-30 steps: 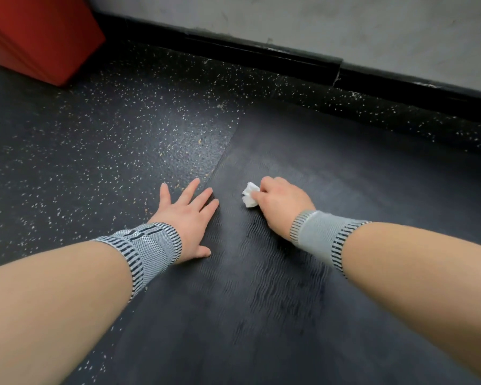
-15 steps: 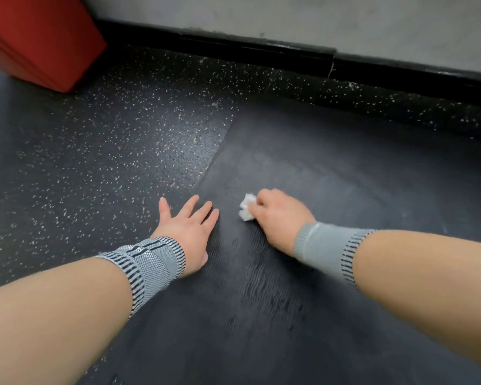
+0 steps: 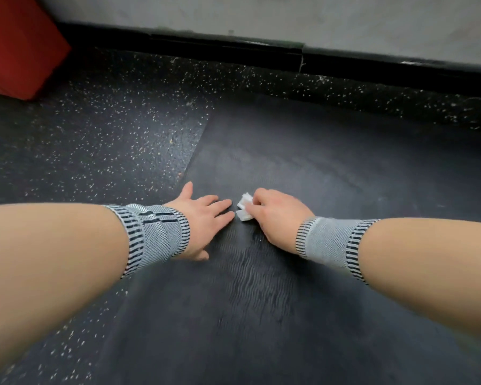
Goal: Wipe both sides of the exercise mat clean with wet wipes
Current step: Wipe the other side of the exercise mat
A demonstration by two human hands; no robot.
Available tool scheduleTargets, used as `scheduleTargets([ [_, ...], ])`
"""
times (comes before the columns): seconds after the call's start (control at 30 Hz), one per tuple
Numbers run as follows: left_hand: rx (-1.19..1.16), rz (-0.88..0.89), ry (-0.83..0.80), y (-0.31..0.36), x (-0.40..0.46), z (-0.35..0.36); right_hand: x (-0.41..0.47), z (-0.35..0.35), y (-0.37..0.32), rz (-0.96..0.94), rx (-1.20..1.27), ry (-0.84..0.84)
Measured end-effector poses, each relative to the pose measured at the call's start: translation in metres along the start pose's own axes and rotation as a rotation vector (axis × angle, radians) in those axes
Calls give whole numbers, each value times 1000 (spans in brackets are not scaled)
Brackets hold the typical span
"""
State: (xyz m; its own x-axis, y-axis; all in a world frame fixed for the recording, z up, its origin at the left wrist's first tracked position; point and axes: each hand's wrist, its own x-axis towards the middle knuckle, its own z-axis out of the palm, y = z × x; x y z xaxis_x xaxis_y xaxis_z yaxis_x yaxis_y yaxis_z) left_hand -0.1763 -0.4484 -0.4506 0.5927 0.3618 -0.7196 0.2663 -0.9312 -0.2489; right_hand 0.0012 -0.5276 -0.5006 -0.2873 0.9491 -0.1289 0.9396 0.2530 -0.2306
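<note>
One side is in hand: your right hand [image 3: 275, 215] grips the wet wipe [image 3: 244, 209] on the exercise mat [image 3: 317, 168] spread on the floor [image 3: 95, 140], left hand [image 3: 203, 220] flat, fingers straight; next, likely sweep outward.

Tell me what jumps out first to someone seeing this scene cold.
Two bare forearms in striped grey wrist supports reach onto a dark exercise mat. The right hand pinches a crumpled white wet wipe against it; the left hand rests flat beside. A red block sits far left.
</note>
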Motion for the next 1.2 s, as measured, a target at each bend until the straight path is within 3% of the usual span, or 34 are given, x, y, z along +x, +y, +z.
scheduleTargets([
  [0.1, -101, -37, 51, 9, 1, 3, -22, 5, -21, -254, 41, -76],
  [0.17, -192, -87, 121, 17, 2, 12, -18, 0, -4, -328, -39, -98],
  [0.2, -239, -117, 145, 22, 2, 17, -11, -2, 8, -291, -60, -68],
  [0.3, -334, -176, 170, 31, 1, 30, 3, -11, 40, 67, 21, 47],
  [0.37, -329, -171, 187, 28, 2, 30, -2, -11, 39, 165, -14, 76],
  [0.53, -359, -156, 224, 30, 5, 18, -45, 12, -8, -108, 80, 24],
  [0.63, -361, -156, 259, 30, 6, 16, -50, 4, -1, -281, 25, -34],
  [0.8, -383, -122, 245, 24, 7, 14, -43, -2, 29, 39, -11, 43],
  [0.87, -387, -70, 232, 27, 8, 12, -57, 2, 16, 5, 9, 45],
  [1.03, -387, 8, 317, 37, 19, 8, -82, -5, 8, -280, 32, -15],
  [1.2, -438, 1, 376, 52, 40, -8, -85, -12, 42, 112, 35, 39],
])
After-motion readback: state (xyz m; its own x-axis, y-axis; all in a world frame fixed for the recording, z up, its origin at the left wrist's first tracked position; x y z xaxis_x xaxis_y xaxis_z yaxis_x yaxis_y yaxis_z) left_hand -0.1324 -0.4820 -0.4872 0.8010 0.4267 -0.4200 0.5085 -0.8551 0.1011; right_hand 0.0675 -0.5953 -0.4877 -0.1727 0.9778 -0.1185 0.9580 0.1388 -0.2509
